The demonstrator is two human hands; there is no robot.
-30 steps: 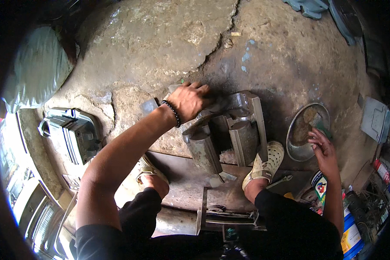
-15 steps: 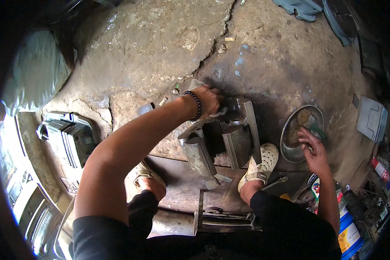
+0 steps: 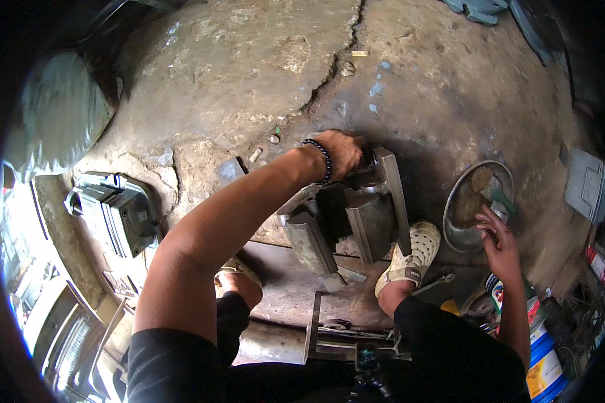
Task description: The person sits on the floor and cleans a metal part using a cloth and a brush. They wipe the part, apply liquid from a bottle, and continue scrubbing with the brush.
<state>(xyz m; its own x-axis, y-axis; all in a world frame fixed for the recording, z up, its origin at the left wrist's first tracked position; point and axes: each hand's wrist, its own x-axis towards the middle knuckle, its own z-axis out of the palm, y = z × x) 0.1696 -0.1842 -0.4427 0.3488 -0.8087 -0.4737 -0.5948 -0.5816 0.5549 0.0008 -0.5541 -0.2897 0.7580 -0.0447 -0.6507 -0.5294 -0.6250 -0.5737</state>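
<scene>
A heavy grey metal part [image 3: 372, 225] with curved blocks and a tall flat side plate stands on the floor between my feet. My left hand [image 3: 341, 154] reaches across to its far end. The fingers are curled down against the metal, and the pale rag seen under them earlier is now mostly hidden. To the right sits a round metal basin [image 3: 458, 240] with brown contents and a green-and-grey object [image 3: 499, 193] I cannot name. Beside the basin's near rim hovers my right hand [image 3: 499, 245], holding nothing, its fingers apart.
Another dark metal mould-like block [image 3: 124, 211] lies at left, near a covered bulky object [image 3: 60, 114]. A wrench [image 3: 434, 283] rests by my right clog [image 3: 415, 252]. Bottles and a blue-and-white bucket [image 3: 544, 359] crowd the lower right. A grey case [image 3: 585, 185] stands farther right.
My left hand has slid slightly right along the part's far end, and the pale rag beneath it is tucked out of sight. My right hand stays beside the basin. The view has shifted slightly.
</scene>
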